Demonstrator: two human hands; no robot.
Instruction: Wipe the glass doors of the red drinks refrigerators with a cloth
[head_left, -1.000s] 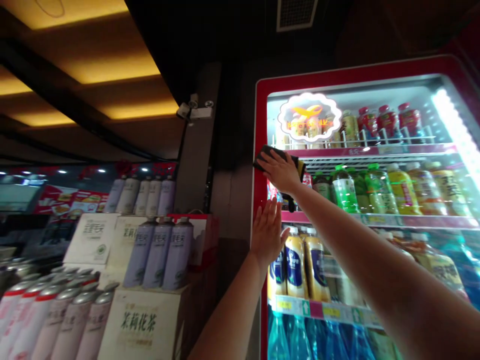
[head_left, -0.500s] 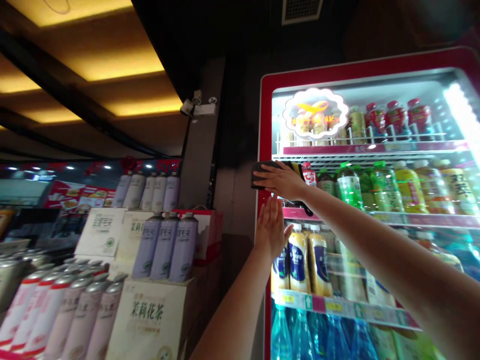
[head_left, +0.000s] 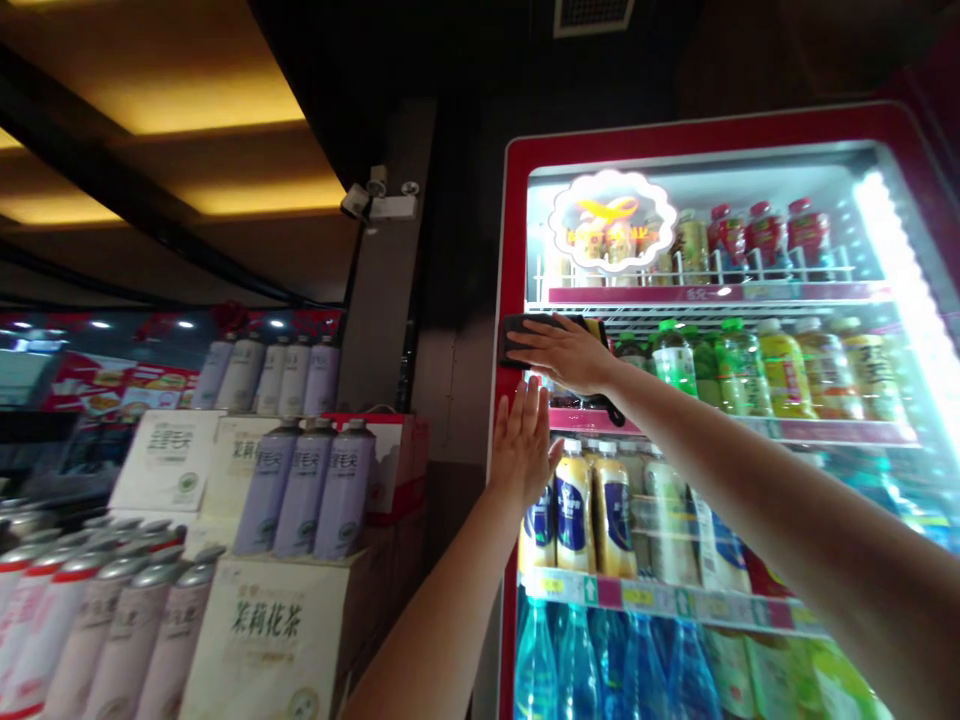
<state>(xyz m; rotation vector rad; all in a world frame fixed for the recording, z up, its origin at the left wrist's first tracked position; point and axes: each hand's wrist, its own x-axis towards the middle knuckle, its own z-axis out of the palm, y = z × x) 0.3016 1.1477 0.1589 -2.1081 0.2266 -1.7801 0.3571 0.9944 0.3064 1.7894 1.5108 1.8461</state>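
Right hand point(head_left: 564, 356), spread flat over a black-and-yellow pad point(head_left: 516, 326), sits lower on the drinks cooler point(head_left: 515, 220) than a second ago; left hand point(head_left: 521, 442), fingers extended, is below.

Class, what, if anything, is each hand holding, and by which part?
The right hand holds a dark pad, palm flat over its outer face. The left hand holds nothing.

Right grip point(head_left: 568, 356), spread flat, covers a dark cloth point(head_left: 511, 345) against the fridge point(head_left: 516, 220); left grip point(head_left: 523, 450), fingers extended, just below; purple cans point(head_left: 304, 492) left of both.
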